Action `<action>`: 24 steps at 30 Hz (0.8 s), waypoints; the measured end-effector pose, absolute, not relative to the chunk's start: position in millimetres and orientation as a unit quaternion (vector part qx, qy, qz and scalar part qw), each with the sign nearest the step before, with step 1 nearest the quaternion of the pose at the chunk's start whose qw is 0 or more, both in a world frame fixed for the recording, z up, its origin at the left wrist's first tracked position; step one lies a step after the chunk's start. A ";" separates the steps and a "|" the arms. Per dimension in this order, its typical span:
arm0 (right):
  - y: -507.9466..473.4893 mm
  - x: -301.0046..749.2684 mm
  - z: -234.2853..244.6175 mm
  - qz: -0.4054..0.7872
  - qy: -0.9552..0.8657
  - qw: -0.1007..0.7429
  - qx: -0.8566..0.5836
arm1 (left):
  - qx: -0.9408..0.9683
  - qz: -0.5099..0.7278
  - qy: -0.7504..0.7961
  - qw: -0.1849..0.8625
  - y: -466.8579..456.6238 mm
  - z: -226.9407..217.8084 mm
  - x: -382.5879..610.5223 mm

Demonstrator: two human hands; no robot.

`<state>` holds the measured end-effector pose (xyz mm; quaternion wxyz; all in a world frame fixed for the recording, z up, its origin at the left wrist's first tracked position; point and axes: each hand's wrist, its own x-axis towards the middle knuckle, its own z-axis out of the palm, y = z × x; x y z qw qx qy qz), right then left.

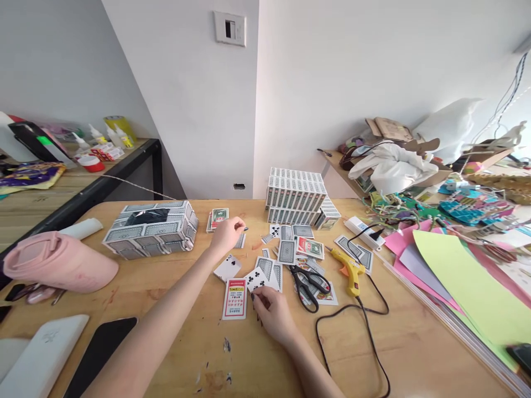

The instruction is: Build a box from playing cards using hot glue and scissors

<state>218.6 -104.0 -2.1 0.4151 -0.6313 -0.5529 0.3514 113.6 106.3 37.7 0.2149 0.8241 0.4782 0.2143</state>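
My left hand (227, 236) hovers over the table between a small red-and-green card box (219, 217) and the loose cards, its fingertips pinched together. Whatever may be between them is too small to make out. My right hand (275, 315) rests lower down, fingers curled at the bottom edge of a clubs playing card (256, 278); whether it grips the card is hidden. Beside that lie a red-and-white printed card (234, 300) and a two of spades (228, 267). Black-handled scissors (309, 284) lie to the right, on scattered cards.
A tissue-box shape covered in cards (151, 229) stands at left, near a pink roll (62, 262). Stacked card boxes (295, 196) stand at the back. A yellow glue gun (350, 271) trails its black cord (375, 337) across the right side. Coloured paper (460, 282) lies beyond.
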 end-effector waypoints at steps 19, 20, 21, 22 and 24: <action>-102.5 217.2 -0.2 0.337 -0.562 0.410 -0.634 | 0.854 0.205 0.443 0.183 105.8 0.3 163.2; -102.7 217.3 0.1 0.341 -0.561 0.410 -0.633 | 0.854 0.211 0.441 0.180 103.2 4.1 161.1; -103.0 217.3 0.7 0.344 -0.561 0.409 -0.633 | 0.853 0.217 0.440 0.177 100.8 9.2 157.9; -103.3 217.4 1.4 0.346 -0.561 0.408 -0.632 | 0.853 0.223 0.439 0.174 98.7 15.8 153.6; -104.1 217.6 2.7 0.346 -0.563 0.407 -0.631 | 0.849 0.242 0.438 0.167 96.1 34.2 140.2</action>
